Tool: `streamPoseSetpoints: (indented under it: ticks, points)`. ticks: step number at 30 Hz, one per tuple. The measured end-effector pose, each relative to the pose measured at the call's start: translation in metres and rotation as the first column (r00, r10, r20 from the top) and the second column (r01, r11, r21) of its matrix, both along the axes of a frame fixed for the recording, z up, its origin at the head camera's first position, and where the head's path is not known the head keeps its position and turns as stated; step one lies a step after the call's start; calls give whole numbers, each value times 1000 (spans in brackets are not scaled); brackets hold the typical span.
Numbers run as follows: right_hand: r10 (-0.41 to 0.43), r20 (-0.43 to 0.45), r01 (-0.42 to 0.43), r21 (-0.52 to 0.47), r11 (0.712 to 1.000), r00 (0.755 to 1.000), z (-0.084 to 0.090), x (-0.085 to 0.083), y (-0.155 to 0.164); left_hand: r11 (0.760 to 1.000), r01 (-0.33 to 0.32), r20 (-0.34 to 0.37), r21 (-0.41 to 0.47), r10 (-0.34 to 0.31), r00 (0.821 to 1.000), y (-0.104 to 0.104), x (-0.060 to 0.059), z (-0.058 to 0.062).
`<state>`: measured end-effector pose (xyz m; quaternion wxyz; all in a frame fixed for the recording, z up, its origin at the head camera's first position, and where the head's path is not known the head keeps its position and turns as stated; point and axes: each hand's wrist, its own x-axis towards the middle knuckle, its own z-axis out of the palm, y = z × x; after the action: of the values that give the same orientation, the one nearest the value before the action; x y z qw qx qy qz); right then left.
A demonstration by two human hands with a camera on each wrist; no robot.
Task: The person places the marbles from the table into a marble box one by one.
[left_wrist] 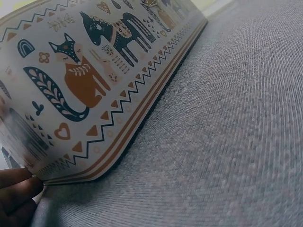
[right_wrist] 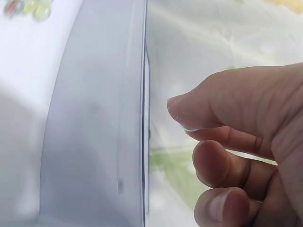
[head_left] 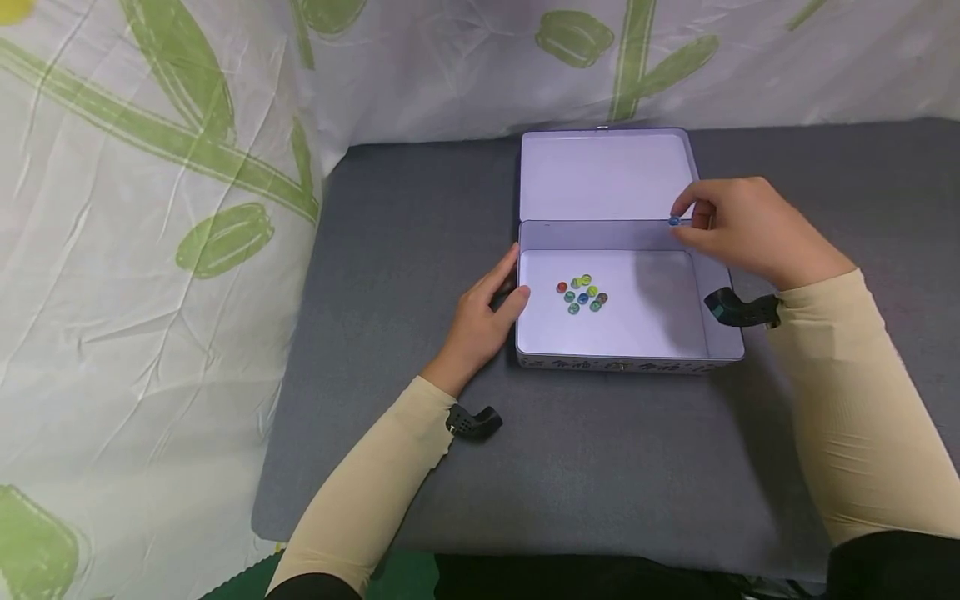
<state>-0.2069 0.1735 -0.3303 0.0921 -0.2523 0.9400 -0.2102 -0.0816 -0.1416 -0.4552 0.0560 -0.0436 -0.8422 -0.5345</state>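
At a grey padded table (head_left: pixel 600 450), a person in cream sleeves works over an open white tin (head_left: pixel 630 333), its outer wall printed with foxes and horses in the left wrist view. Nearest the camera, the left hand (head_left: pixel 480 321) rests on the table against the tin's left wall, fingers relaxed and thumb touching the rim, gripping nothing. Inside the tin, toward its left half, a small cluster of coloured glass beads (head_left: pixel 582 295) lies on the white floor: red, green, yellow and blue, packed close together. Farther back, the right hand (head_left: pixel 750 229) hovers above the tin's far right corner, near the hinge line, with thumb and forefinger pinching a single blue bead (head_left: pixel 674 221); the remaining fingers curl beneath. Behind it, the hinged lid (head_left: pixel 603 173) lies flat and open. A white cloth with green leaf print (head_left: pixel 150 208) hangs beyond and to the left.
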Motion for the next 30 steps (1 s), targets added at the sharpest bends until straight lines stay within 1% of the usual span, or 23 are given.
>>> streamPoseSetpoints:
  ticks: [3, 7, 12, 18, 23, 30]
  points:
    - [18, 6, -18, 1, 1000, 1000, -1, 0, -11, 1000, 5, -9, 3, -5, 1000, 1, -1, 0]
    - [42, 17, -42, -8, 999, 999, -3, 0, -24, 1000, 16, -4, 10, -16, 1000, 2, -1, 1]
    - [65, 47, -63, -39, 997, 997, -6, 1, -42, 1000, 17, 0, 15, -17, 1000, 1, -1, 0]
    - [127, 59, -122, -85, 989, 990, -9, 3, -62, 1000, 11, -8, 8, -11, 1000, 0, -1, -2]
    - [175, 85, -163, -126, 978, 981, -17, 5, -70, 1000, 8, -4, -1, -8, 1000, 1, 0, -2]
    - [207, 140, -180, -183, 966, 968, -29, 2, -73, 1000, 5, 3, 7, -5, 1000, 0, 0, -1]
